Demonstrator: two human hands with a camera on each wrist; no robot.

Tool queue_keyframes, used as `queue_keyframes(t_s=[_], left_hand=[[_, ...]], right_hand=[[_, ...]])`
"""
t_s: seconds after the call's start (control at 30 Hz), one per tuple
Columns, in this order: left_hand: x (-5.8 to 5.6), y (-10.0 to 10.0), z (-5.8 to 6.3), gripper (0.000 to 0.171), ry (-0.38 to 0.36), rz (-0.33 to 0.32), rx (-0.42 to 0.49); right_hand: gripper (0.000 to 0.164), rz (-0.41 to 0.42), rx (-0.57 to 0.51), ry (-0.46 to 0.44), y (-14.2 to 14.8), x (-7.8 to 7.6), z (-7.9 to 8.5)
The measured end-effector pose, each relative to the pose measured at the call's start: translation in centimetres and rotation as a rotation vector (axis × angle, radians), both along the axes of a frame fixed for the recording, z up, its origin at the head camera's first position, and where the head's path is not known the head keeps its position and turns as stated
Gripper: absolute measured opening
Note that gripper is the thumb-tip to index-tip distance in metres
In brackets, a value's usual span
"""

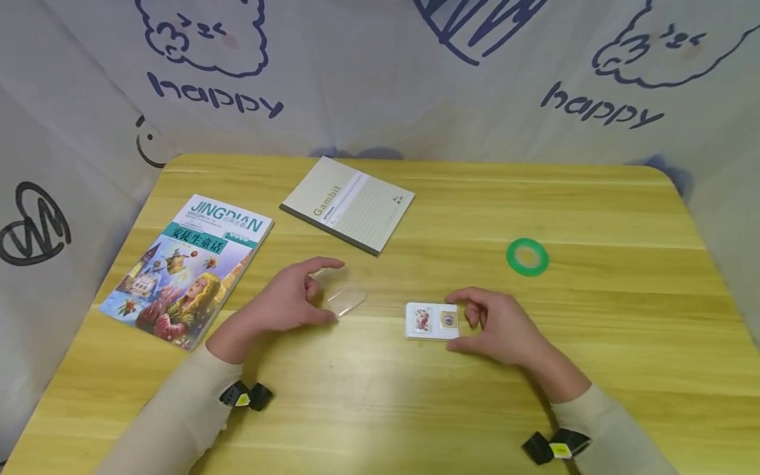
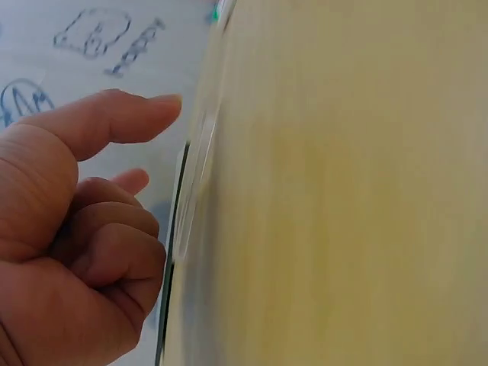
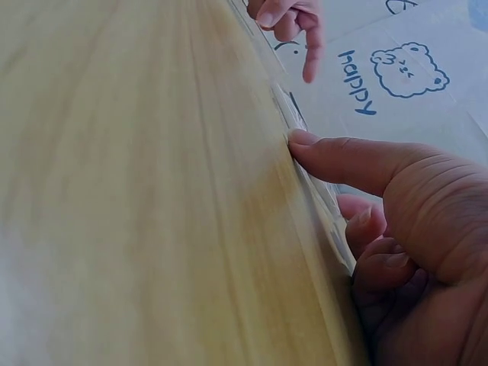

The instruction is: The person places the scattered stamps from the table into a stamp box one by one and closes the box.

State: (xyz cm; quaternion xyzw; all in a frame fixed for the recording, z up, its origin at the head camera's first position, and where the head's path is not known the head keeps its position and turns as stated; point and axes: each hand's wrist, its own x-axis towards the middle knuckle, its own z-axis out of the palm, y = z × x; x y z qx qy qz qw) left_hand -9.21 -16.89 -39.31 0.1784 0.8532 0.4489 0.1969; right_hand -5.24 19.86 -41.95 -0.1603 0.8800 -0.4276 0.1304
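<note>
In the head view, my right hand (image 1: 505, 326) holds the right end of a small flat white case (image 1: 431, 333) between thumb and index finger. Two little pictures lie on the case's face, one colourful and one tan. A clear plastic piece (image 1: 347, 301), resembling a lid, lies to the left of it. Beside that piece is my left hand (image 1: 287, 297), thumb and index finger spread and the other fingers bent. The left thumb tip is close to its edge; whether it touches I cannot tell. In the left wrist view the clear piece (image 2: 200, 164) appears edge-on past the hand.
Left of the left hand lies an illustrated book (image 1: 190, 270). A notebook (image 1: 350, 204) marked Gambit sits farther back, and a green tape roll (image 1: 514, 265) lies at the right. The wooden table (image 1: 623, 264) meets a printed cloth (image 1: 380, 86) behind.
</note>
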Motion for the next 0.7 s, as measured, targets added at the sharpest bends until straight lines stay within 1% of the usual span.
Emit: queue_keyframes(t_s=[0.17,0.3,0.37,0.57,0.7], left_hand=[[-1.2,-1.5,-0.4,0.088,0.000,0.010,-0.030],[-1.8,-1.9,-0.7,0.091,-0.052,0.003,-0.034],[-2.0,-1.9,-0.8,0.091,-0.081,-0.003,-0.021],[-2.6,-1.7,-1.0,0.087,-0.143,-0.034,0.002],[-2.6,-1.8,-1.0,0.078,-0.155,-0.020,-0.011]], right_hand=[[0.062,-0.003,-0.014,-0.010,0.0,-0.1,0.0],[0.062,-0.001,-0.020,-0.013,0.0,-0.1,0.0],[0.061,-0.001,-0.017,-0.009,0.0,-0.1,-0.1],[0.060,-0.003,-0.011,0.000,0.0,0.0,-0.2],[0.060,0.000,-0.012,-0.002,-0.2,0.0,-0.2]])
